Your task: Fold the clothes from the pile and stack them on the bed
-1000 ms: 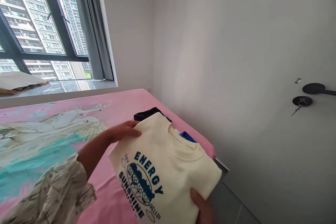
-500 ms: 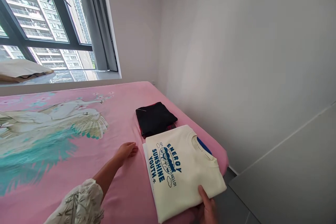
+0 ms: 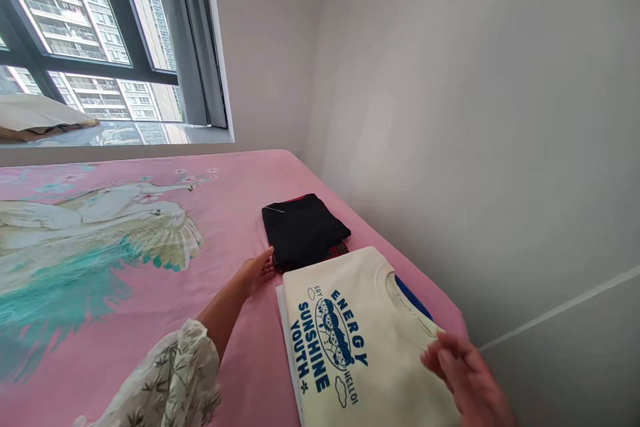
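A cream T-shirt (image 3: 395,353) with blue "ENERGY SUNSHINE YOUTH" lettering lies folded on top of white and blue clothing near the bed's right side. Beyond it is a black folded garment (image 3: 305,230), resting on red plaid cloth (image 3: 337,251). My left hand (image 3: 257,272) is at the left edge of that dark pile, thumb up and fingers stretched out beside it; whether it grips any cloth does not show. Over the collar side of the T-shirt is my right hand (image 3: 467,373), blurred, fingers loosely bent and apart, with nothing visible in them.
The clothes lie on a bed with a pink sheet (image 3: 240,197) printed with white birds and teal feathers. A pale wall (image 3: 425,113) rises along the right side. At the back left are a window, a grey curtain (image 3: 193,40) and a white-and-brown item (image 3: 43,117) on the sill.
My left hand has moved forward to the edge of the black pile. My right hand has let go of the T-shirt's near edge and risen to the right, by the collar.
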`<state>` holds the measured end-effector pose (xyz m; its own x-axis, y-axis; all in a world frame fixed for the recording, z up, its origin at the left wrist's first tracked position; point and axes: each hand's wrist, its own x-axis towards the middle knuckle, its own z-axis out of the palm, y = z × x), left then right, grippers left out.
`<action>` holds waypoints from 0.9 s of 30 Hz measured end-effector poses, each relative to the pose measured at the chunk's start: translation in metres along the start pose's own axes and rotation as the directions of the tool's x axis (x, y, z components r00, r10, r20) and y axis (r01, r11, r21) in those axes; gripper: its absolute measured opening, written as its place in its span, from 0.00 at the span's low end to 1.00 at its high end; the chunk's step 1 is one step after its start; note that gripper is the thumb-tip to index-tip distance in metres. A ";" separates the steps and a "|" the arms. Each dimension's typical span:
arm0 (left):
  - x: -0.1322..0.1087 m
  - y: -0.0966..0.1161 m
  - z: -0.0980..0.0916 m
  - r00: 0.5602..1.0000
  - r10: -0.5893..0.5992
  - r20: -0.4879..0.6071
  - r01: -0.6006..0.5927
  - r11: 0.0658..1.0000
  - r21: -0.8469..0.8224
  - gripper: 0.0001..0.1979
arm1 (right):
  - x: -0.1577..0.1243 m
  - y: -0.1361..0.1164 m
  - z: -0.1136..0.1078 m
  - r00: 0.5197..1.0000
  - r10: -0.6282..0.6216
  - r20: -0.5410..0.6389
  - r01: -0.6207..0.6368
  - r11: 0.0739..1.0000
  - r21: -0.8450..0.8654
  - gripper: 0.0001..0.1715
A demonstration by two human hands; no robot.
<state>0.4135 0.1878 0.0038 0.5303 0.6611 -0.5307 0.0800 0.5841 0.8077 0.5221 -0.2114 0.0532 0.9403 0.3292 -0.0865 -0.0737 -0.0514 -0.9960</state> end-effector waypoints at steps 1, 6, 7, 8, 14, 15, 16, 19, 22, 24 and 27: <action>0.003 0.000 -0.001 1.000 0.006 0.008 -0.006 1.000 -0.023 0.16 | 0.021 -0.016 0.019 0.993 -0.011 0.116 0.015 0.999 -0.032 0.32; 0.014 0.000 -0.007 0.997 0.029 0.070 -0.017 0.986 -0.167 0.16 | 0.150 -0.049 0.137 0.928 0.045 0.370 0.085 0.940 -0.329 0.42; 0.017 0.001 -0.009 0.996 0.029 0.086 -0.012 0.981 -0.191 0.16 | 0.174 -0.046 0.156 0.936 0.115 0.333 0.040 0.905 -0.423 0.47; 0.020 0.002 -0.011 0.994 0.029 0.103 -0.007 0.977 -0.213 0.15 | 0.195 -0.041 0.171 0.944 0.149 0.294 0.007 0.882 -0.470 0.52; 0.040 -0.001 -0.012 0.962 0.152 0.227 -0.097 0.967 -0.235 0.15 | 0.258 -0.007 0.224 0.902 0.291 0.318 -0.087 0.845 -0.528 0.51; 0.043 -0.003 -0.010 0.947 0.203 0.250 -0.150 0.965 -0.214 0.16 | 0.261 -0.003 0.231 0.879 0.315 0.357 -0.097 0.853 -0.514 0.45; 0.045 -0.005 -0.008 0.929 0.254 0.268 -0.205 0.959 -0.197 0.16 | 0.264 0.000 0.238 0.857 0.335 0.393 -0.110 0.862 -0.494 0.39; 0.051 -0.007 -0.002 0.892 0.368 0.260 -0.320 0.924 -0.210 0.23 | 0.269 0.005 0.258 0.816 0.304 0.492 -0.109 0.916 -0.385 0.26; 0.054 -0.004 0.001 0.859 0.482 0.173 -0.433 0.864 -0.257 0.30 | 0.270 0.006 0.272 0.824 0.146 0.547 -0.023 0.974 -0.225 0.22; 0.055 0.000 0.000 0.825 0.554 0.115 -0.506 0.813 -0.287 0.33 | 0.270 0.009 0.280 0.845 0.017 0.534 0.071 0.987 -0.144 0.24; 0.059 0.004 -0.004 0.851 0.524 -0.010 -0.505 0.814 -0.286 0.38 | 0.270 0.014 0.288 0.878 -0.185 0.442 0.299 0.932 -0.204 0.29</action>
<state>0.4418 0.2305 -0.0250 0.4854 0.8737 -0.0308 -0.4442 0.2768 0.8521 0.6792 0.1487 0.0088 0.6921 0.7152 0.0977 0.2808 -0.1421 -0.9492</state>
